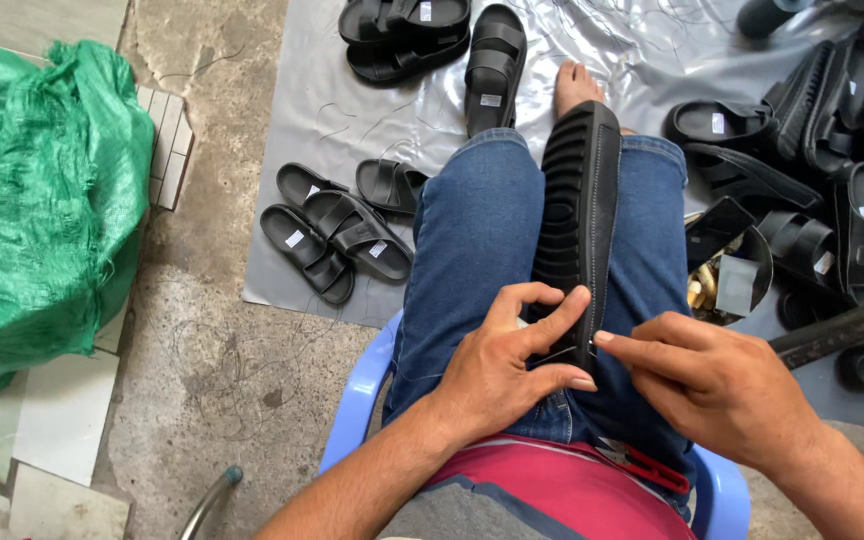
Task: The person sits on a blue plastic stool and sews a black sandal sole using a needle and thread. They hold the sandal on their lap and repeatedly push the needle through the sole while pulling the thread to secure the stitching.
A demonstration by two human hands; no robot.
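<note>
A black sandal sole (577,225) stands on edge between the person's knees, ridged tread facing left, its near end down at the lap and its far end pointing toward the bare foot (574,85). A row of pale stitches runs along its side edge.

The left hand (512,375) wraps the near end of the sole, thumb and fingers (557,315) pinched on the tread side, with a thin thread just visible under them. The right hand (717,385) comes in from the other side, its thumb and forefinger closed together at the sole's edge, seemingly nipping the thread or a needle; too small to tell which.

The sole looks light, rubbery and flexible lengthwise, yet firm enough to stand braced by the legs. Its ribbed tread should give good grip, so the near end held against the thighs is the sensible place to take it.

Finished black sandals (337,235) lie about on a grey sheet (292,120), and a green sack (42,200) sits to the left. The person sits on a blue plastic chair (357,400).
</note>
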